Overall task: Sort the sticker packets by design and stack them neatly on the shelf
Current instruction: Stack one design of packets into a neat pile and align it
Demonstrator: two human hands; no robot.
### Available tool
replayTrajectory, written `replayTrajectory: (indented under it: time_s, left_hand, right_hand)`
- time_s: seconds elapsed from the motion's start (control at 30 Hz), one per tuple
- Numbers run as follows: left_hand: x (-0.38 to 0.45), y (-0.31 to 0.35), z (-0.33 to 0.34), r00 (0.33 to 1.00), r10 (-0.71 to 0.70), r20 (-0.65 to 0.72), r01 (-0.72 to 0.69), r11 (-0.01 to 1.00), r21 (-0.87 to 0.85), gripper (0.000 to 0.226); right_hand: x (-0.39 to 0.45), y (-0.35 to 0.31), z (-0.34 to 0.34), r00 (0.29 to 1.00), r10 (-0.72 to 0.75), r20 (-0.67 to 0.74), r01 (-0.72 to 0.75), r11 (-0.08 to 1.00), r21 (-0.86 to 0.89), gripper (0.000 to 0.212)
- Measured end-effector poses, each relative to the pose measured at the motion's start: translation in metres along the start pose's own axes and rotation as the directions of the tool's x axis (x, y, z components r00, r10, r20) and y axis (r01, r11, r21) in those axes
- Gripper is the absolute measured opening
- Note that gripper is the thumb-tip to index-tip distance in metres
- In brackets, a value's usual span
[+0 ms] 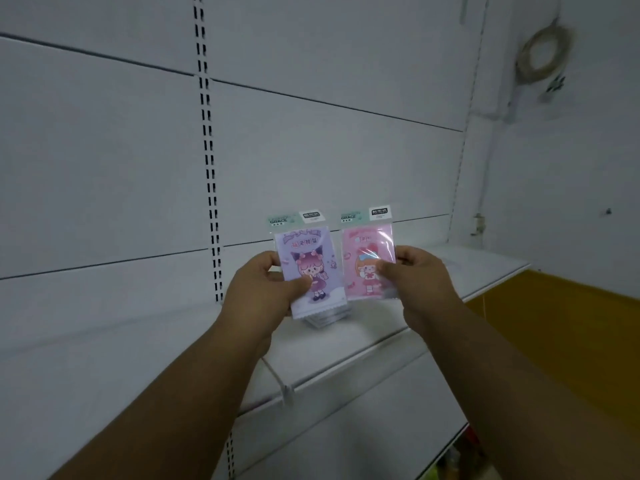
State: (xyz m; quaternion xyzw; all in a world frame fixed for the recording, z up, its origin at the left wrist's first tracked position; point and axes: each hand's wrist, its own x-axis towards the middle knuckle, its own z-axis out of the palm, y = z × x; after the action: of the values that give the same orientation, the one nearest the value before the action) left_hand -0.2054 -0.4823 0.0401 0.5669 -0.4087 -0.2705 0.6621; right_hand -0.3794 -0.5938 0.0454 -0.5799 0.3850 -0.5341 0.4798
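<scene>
My left hand (pixel 266 289) grips a purple sticker packet (pixel 308 261) showing a girl with dark hair, thumb on its front. It is the top of a small bundle of packets (pixel 327 315) whose edges show below it. My right hand (pixel 412 271) pinches a pink sticker packet (pixel 363 261) with a blonde girl design, held upright beside the purple one. Both packets are raised side by side above the white shelf (pixel 346 348), a little in front of the back panel.
The white shelf runs left to right with a front lip (pixel 381 344). A slotted upright (pixel 211 188) divides the white back panels. A coiled cord (pixel 543 53) hangs on the wall at upper right. Yellow-brown flooring (pixel 571 327) lies right of the shelf.
</scene>
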Motion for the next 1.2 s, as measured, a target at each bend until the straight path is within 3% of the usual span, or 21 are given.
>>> replayTrajectory:
  time_s: [0.2,0.33,0.43,0.53,0.6,0.67,0.7,0.77,0.83,0.87,1.1,1.2]
  left_hand:
    - [0.057,-0.026,0.022,0.987,-0.13,-0.099,0.146,0.974,0.175,0.023]
    - [0.082,-0.045,0.045,0.97,-0.139,-0.198,0.201,0.92,0.336,0.035]
    - [0.092,-0.049,0.062,0.947,-0.105,-0.303,0.26,0.807,0.531,0.034]
    - [0.093,-0.052,0.066,0.927,-0.123,-0.356,0.354,0.607,0.712,0.039]
    - [0.094,-0.057,0.068,0.909,-0.124,-0.399,0.408,0.473,0.781,0.048]
    - [0.094,-0.062,0.068,0.901,-0.075,-0.428,0.417,0.43,0.801,0.041]
    - [0.094,-0.062,0.068,0.893,-0.039,-0.448,0.412,0.471,0.78,0.033]
    - [0.097,-0.053,0.069,0.866,0.008,-0.499,0.366,0.67,0.646,0.018]
    - [0.101,-0.04,0.072,0.845,-0.077,-0.529,0.309,0.878,0.365,0.023]
    - [0.104,-0.034,0.072,0.839,-0.117,-0.531,0.291,0.922,0.257,0.025]
    - [0.126,-0.034,0.052,0.814,-0.131,-0.565,0.295,0.932,0.209,0.012]
    - [0.139,-0.045,0.047,0.83,-0.045,-0.556,0.284,0.892,0.352,0.007]
  right_hand:
    - [0.064,0.016,0.004,0.998,0.052,0.048,-0.057,0.99,0.125,0.018]
    - [0.101,0.026,0.01,0.971,0.073,0.23,-0.12,0.973,0.197,0.021]
    - [0.125,0.031,0.017,0.91,0.124,0.395,-0.211,0.96,0.185,0.021]
    - [0.142,0.036,0.023,0.841,0.149,0.52,-0.257,0.956,0.14,0.019]
    - [0.15,0.04,0.026,0.782,0.168,0.6,-0.274,0.958,0.088,0.016]
    - [0.155,0.045,0.029,0.733,0.193,0.652,-0.274,0.962,0.023,0.012]
    - [0.157,0.048,0.03,0.716,0.202,0.668,-0.271,0.963,0.0,0.011]
    - [0.159,0.052,0.03,0.688,0.208,0.695,-0.27,0.963,-0.021,0.01]
    - [0.158,0.054,0.03,0.652,0.221,0.725,-0.263,0.963,-0.057,0.014]
    - [0.157,0.054,0.029,0.629,0.229,0.743,-0.253,0.964,-0.083,0.016]
    - [0.155,0.056,0.032,0.548,0.266,0.793,-0.177,0.963,-0.201,0.018]
    - [0.151,0.06,0.038,0.616,0.26,0.744,-0.101,0.962,-0.253,0.022]
